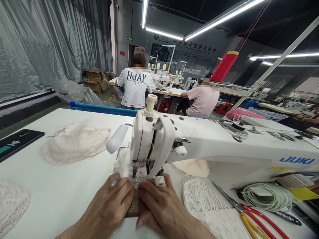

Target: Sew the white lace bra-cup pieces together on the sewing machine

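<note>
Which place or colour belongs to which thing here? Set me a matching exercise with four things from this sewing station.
Things:
1. Phone
2. Cone of thread
3. Coiled cord
4. Left hand

Places and colours:
A. Pale green
B. Fingers at the white lace by the sewing machine
C. Black, at the picture's left edge
D. Red, with a yellow top

Right pairs: 1-C, 2-D, 3-A, 4-B
</note>
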A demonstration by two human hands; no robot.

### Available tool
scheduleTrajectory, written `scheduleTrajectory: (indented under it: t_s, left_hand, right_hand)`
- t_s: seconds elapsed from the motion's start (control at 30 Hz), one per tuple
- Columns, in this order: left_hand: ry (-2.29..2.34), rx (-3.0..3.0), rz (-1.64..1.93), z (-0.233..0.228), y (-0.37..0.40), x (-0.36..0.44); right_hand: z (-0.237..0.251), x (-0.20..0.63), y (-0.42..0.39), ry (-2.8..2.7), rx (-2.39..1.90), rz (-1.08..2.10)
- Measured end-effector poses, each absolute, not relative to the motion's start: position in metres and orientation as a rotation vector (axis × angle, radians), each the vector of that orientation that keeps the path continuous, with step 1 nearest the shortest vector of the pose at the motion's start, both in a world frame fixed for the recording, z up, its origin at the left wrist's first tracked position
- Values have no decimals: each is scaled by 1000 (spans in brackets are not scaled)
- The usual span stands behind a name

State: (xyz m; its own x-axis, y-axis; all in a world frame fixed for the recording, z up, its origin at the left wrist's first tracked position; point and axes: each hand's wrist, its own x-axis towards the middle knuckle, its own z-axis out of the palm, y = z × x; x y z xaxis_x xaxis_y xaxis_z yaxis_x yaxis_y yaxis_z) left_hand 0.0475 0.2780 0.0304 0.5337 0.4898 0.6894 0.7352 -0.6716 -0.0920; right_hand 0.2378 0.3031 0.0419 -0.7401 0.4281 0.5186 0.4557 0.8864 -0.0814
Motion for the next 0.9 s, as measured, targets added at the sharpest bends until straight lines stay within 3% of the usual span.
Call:
scheduleTrajectory:
  t_s: [0.33,0.73,0.9]
  left_hand:
    - [-1124,-2463,-802,42,280,40]
    - [-1093,-2455,-656,57,303,29]
    - [-1083,-2316,-579,56,270,23]
  right_hand:
    - [37,239,305,-2578,-661,-179]
    - [48,233,305,-2514,-805,-67]
    - [51,228,292,-2529,-826,-113]
